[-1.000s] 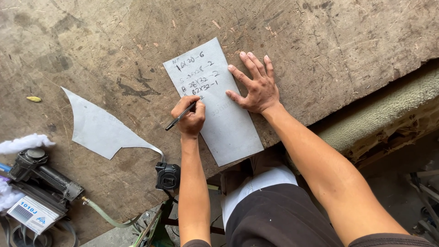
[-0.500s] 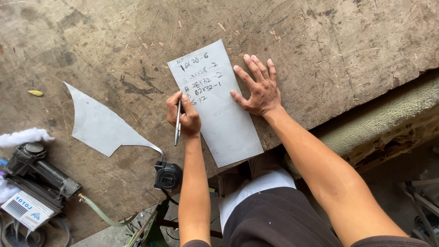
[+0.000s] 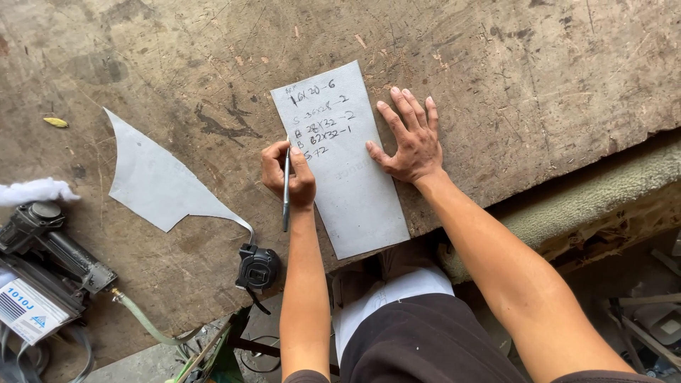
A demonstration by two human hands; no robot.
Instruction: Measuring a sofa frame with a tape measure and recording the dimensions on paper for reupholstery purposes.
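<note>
The right hand (image 3: pixel 410 142) lies spread flat on the grey sheet (image 3: pixel 345 159), pinning it to the workbench (image 3: pixel 496 64). The left hand (image 3: pixel 287 174) pinches a pen (image 3: pixel 286 190) at the sheet's left edge, poised for writing.

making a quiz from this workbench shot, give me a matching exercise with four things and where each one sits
Things:
1. pen
2. tape measure
3. yellow leaf
4. right hand

Places:
A. flat on the right edge of the grey sheet with writing
B. far left of the worn table, alone
C. in the fingers of the left hand
D. near the table's front edge, beside the tip of the curved offcut

Pairs: 1-C, 2-D, 3-B, 4-A
</note>
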